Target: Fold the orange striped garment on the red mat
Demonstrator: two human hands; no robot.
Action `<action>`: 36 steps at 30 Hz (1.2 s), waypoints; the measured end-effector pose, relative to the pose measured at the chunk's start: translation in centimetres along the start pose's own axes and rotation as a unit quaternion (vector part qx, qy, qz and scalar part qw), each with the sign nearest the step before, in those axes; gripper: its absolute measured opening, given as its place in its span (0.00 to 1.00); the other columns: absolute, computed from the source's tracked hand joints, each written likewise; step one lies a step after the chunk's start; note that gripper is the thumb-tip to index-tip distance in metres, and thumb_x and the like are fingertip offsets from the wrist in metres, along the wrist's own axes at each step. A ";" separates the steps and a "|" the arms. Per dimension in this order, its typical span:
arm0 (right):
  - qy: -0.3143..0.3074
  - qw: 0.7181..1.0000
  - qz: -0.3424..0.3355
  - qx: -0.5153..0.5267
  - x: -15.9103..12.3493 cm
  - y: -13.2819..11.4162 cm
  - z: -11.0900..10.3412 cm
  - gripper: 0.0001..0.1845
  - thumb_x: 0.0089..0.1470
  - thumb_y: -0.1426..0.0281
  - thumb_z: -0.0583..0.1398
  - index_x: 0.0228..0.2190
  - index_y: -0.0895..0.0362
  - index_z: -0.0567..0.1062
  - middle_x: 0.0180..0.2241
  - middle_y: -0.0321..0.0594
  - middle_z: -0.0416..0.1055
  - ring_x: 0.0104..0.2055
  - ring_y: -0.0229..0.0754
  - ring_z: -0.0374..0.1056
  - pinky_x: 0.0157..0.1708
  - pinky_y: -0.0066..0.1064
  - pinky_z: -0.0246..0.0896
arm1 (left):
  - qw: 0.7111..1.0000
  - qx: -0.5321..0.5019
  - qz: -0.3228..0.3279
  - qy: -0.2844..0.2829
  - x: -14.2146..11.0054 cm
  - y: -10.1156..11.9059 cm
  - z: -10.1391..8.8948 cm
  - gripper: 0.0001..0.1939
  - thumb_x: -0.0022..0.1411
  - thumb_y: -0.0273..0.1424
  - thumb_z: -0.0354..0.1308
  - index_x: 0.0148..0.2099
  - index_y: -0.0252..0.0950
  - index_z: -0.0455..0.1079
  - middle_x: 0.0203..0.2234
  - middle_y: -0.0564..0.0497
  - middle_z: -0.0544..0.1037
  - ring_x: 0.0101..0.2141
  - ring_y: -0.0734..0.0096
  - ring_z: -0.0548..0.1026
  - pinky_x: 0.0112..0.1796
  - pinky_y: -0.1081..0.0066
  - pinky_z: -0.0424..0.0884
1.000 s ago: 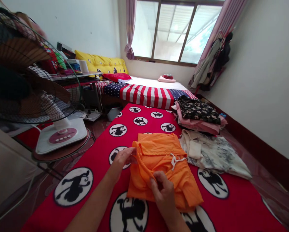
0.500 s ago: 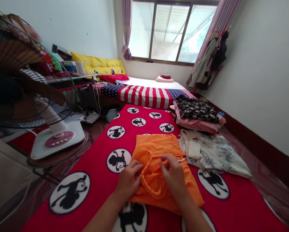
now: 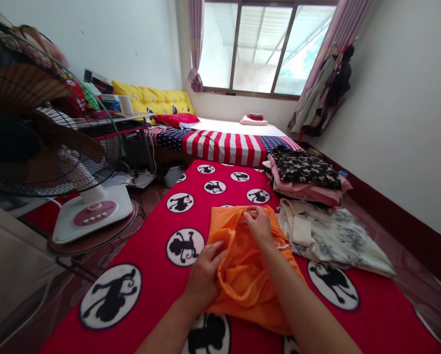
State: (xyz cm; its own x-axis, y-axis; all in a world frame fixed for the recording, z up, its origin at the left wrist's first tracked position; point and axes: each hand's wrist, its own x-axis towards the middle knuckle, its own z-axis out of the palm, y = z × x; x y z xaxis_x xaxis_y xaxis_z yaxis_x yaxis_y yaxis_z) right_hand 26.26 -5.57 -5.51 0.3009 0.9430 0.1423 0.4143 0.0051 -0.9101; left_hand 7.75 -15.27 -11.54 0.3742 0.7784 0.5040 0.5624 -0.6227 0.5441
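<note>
An orange garment [image 3: 242,290] of thin cloth lies loosely folded on the red blanket [image 3: 150,275], its rounded, gathered opening turned up. A short white cord shows at its right side. My left hand [image 3: 204,275] grips the left edge of that opening, fingers bent over the cloth. Farther forward, my right hand [image 3: 259,227] is closed on the far edge of the opening, with its forearm across the garment's right part. The fingertips of both hands are partly hidden by cloth.
Beside the garment lies a pale patterned cloth [image 3: 338,241], with a pile of folded clothes [image 3: 305,169] behind it. A fan [image 3: 91,211] stands on a round stool to the left. A bed with a striped cover [image 3: 223,146] is under the window.
My right hand has moved forward from the middle of the orange garment to its far edge, and the opening is spread wider. My left hand stays at the left edge.
</note>
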 end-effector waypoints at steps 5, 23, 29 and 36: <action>-0.009 0.986 0.038 0.164 -1.1 1.4 0.9 0.32 0.42 0.60 0.62 0.50 0.55 0.64 0.50 0.51 0.70 0.46 0.46 0.73 0.37 0.33 0.71 | 0.999 0.011 0.011 -0.047 0.2 0.2 0.0 0.31 0.54 0.19 0.54 0.60 0.42 0.65 0.63 0.45 0.58 0.60 0.56 0.59 0.59 0.52 0.59; -0.237 0.922 0.093 0.290 -1.4 -2.0 2.2 0.21 0.38 0.59 0.66 0.35 0.55 0.72 0.34 0.36 0.74 0.33 0.36 0.69 0.33 0.27 0.64 | 0.997 0.052 0.045 -0.037 0.1 0.3 0.1 0.27 0.60 0.22 0.49 0.62 0.36 0.61 0.66 0.42 0.53 0.65 0.55 0.51 0.60 0.51 0.58; -0.170 0.977 0.034 0.123 -2.6 -1.3 1.0 0.22 0.42 0.58 0.64 0.38 0.56 0.73 0.43 0.45 0.74 0.42 0.46 0.71 0.42 0.38 0.64 | 0.992 0.089 0.002 -0.088 0.5 0.3 0.4 0.30 0.55 0.20 0.51 0.61 0.34 0.63 0.65 0.40 0.55 0.64 0.54 0.52 0.60 0.51 0.57; -0.129 0.942 -0.123 -0.284 -12.5 -1.2 -2.7 0.28 0.50 0.64 0.62 0.52 0.56 0.67 0.40 0.45 0.74 0.40 0.50 0.70 0.40 0.39 0.61 | 0.986 0.090 -0.026 -0.137 1.8 1.2 -1.2 0.25 0.54 0.25 0.56 0.56 0.35 0.69 0.61 0.38 0.63 0.60 0.50 0.61 0.58 0.51 0.61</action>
State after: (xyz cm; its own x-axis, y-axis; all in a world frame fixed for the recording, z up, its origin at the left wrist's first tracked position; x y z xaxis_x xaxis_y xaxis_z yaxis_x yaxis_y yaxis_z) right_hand 24.33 -18.30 -5.13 -0.0534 0.9865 0.1551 0.8589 0.1246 -0.4967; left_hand 8.28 -14.70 -9.16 0.5125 0.8167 0.2651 0.6982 -0.5761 0.4249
